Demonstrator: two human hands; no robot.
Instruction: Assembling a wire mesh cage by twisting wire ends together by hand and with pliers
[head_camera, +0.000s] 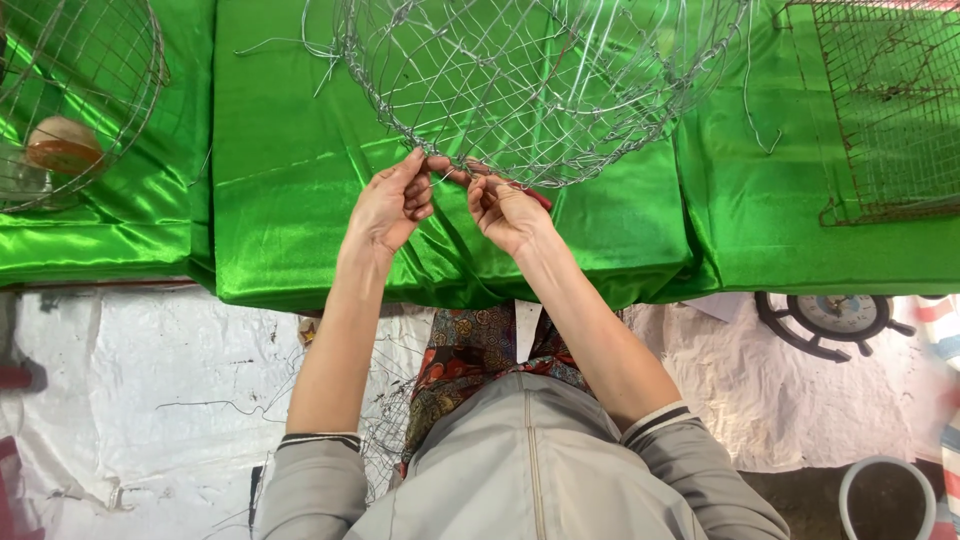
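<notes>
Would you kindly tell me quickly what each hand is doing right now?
Left hand: closed, pinching the rim of the round silver wire mesh basket.
Right hand: closed on a red-handled tool.

Table: draped in shiny green cloth (290, 200), creased and reflecting light.
Floor: covered by wrinkled white sheeting (150, 380).
Corner: white bucket (885, 498), bottom right.

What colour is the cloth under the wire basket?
Shiny bright green cloth, seen in the head view, beneath the wire basket.
</notes>
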